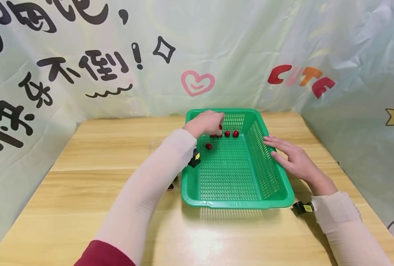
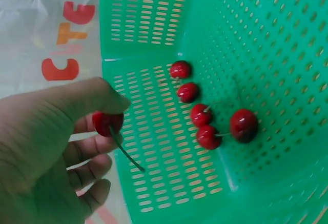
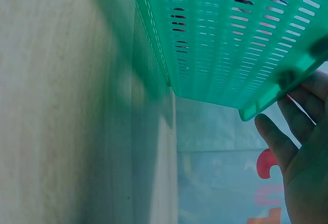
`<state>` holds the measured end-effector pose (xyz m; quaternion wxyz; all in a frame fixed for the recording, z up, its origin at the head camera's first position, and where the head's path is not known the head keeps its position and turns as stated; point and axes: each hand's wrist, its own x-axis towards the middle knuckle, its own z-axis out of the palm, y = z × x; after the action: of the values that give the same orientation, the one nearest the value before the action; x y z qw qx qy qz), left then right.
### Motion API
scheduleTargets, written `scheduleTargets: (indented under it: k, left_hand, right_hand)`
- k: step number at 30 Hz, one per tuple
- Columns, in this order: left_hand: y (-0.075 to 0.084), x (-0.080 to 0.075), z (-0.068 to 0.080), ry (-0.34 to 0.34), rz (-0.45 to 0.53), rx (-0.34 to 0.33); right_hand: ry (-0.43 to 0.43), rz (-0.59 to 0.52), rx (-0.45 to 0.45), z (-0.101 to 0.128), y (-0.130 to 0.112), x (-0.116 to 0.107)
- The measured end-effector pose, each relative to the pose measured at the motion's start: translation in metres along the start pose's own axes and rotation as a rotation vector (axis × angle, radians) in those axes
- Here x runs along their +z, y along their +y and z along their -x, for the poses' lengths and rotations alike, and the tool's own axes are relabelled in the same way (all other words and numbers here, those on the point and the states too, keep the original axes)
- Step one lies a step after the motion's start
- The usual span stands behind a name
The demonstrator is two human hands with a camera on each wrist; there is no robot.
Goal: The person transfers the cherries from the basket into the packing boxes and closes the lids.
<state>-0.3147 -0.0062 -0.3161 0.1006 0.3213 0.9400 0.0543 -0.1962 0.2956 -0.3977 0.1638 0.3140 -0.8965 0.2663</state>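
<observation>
Head view: left hand (image 1: pixel 206 123) covers what it holds | left wrist: fingers pinch cherry (image 2: pixel 107 122)

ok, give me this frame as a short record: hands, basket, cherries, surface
left hand: pinches a cherry by thumb and fingers, over the far end of the basket
right hand: fingers straight, resting on the basket's right rim
basket: green, slotted, on the table
loose cherries: five on the basket floor, at the far end
table: light wood
</observation>
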Motion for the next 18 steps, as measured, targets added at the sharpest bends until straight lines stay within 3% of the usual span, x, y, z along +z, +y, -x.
scheduleTargets:
  k: [10, 18]
  left_hand:
    - [0.003, -0.016, 0.009, 0.061, -0.053, 0.089]
    - [0.009, -0.025, 0.012, 0.139, -0.281, 0.118]
  right_hand:
    - [0.000, 0.003, -0.008, -0.001, -0.001, 0.001]
    - [0.009, 0.000, -0.015, -0.001, -0.001, 0.000]
